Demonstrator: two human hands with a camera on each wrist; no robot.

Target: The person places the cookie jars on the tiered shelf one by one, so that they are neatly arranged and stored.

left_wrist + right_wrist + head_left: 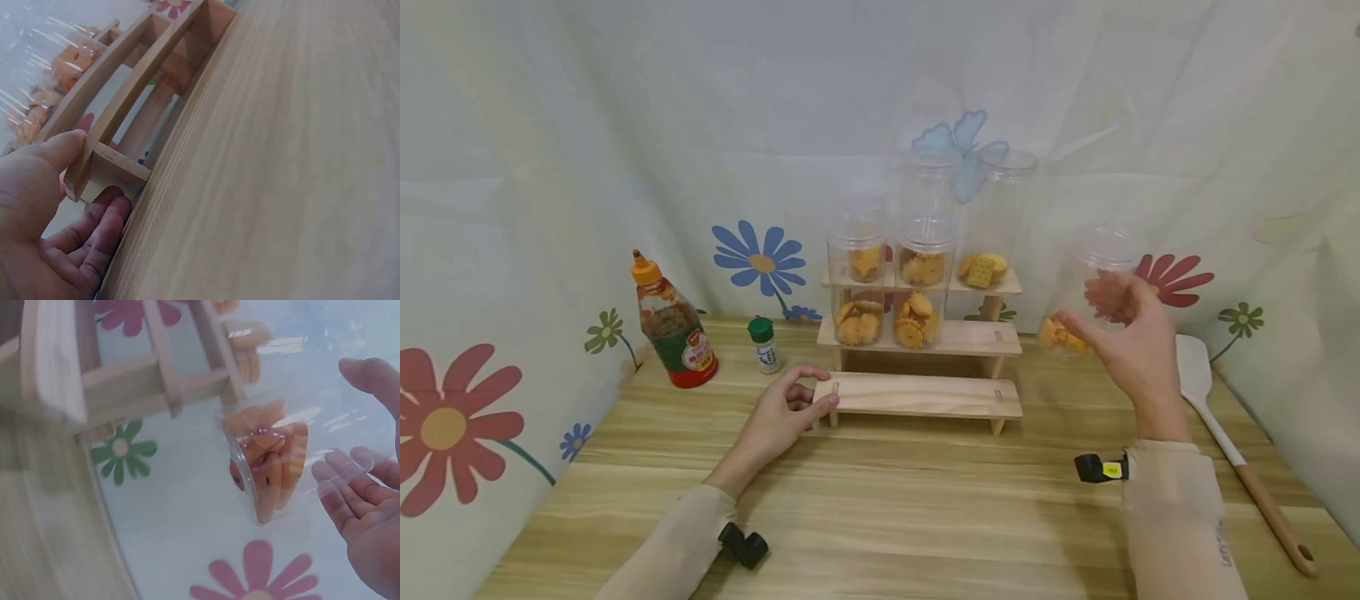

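My right hand [1138,350] holds a clear lidded jar [1062,332] of orange crackers in the air, right of a tiered wooden rack [917,393]. The right wrist view has the jar's crackers [269,462] at its base, with thumb and fingers on either side of the clear wall. At the rack's lowest tier, my left hand [778,417] grips the left end. Up close in the left wrist view, the thumb lies on the board's edge [94,140] and the fingers curl beside its end support. Several clear jars [917,321] of crackers stand on the upper two tiers.
Left of the rack stand a red sauce bottle [677,333] with an orange cap and a small green-capped shaker [764,346]. A white spatula [1213,417] with a wooden handle lies at the right. Behind the wooden table [910,517] hangs a flowered curtain [760,100].
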